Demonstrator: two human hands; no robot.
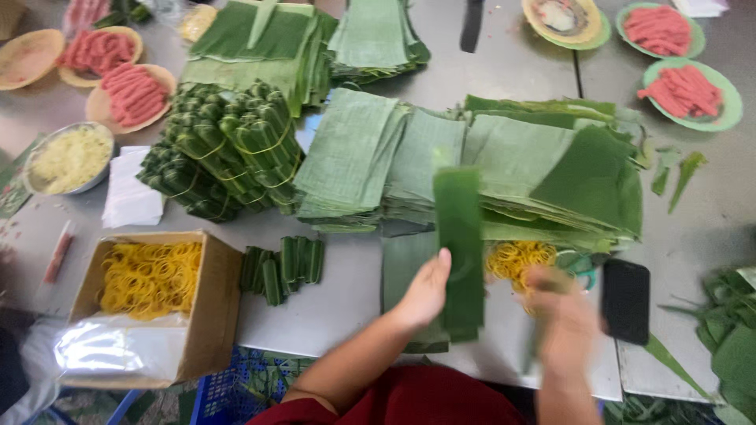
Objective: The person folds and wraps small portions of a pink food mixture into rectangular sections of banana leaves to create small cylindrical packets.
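Observation:
My left hand (425, 293) holds a long dark green leaf strip (459, 244) upright over a larger leaf piece (402, 267) lying on the grey table (331, 299). My right hand (561, 319) is blurred beside it, closed around something thin and greenish that I cannot make out. A heap of yellow rubber bands (516, 258) lies just behind my right hand. Stacks of cut green leaves (504, 165) spread across the middle of the table.
A cardboard box of yellow rubber bands (150, 279) stands at the left, several small wrapped leaf rolls (283, 267) beside it, bundled rolls (228, 149) behind. Plates of pink meat sticks (683, 90) sit at both back corners. A black phone (626, 301) lies right. A metal bowl (69, 157) sits left.

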